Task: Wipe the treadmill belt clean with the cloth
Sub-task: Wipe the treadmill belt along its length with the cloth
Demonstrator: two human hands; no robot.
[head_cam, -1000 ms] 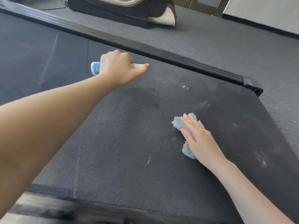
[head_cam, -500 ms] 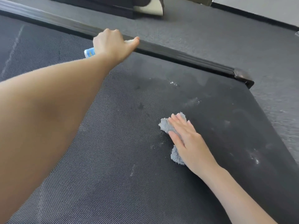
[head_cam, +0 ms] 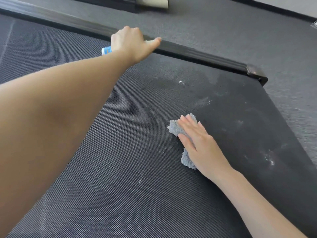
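Note:
The dark textured treadmill belt (head_cam: 120,169) fills most of the view, with wet patches and whitish smears toward its far right part. A fluffy grey cloth (head_cam: 175,127) lies on the belt under my right hand (head_cam: 197,143), which presses it down with flat, straight fingers. My left hand (head_cam: 132,43) reaches out over the belt near the far side rail and grips a small white bottle with a blue label (head_cam: 106,50); most of the bottle is hidden by the hand.
The black side rail (head_cam: 197,54) runs diagonally along the belt's far edge and ends in a corner cap (head_cam: 257,74). Beyond it lies grey carpet (head_cam: 223,28). A dark and cream object (head_cam: 154,1) stands at the top edge.
My left hand with the bottle has moved further out, from over the belt to the side rail. The right hand and cloth have slid slightly along the belt.

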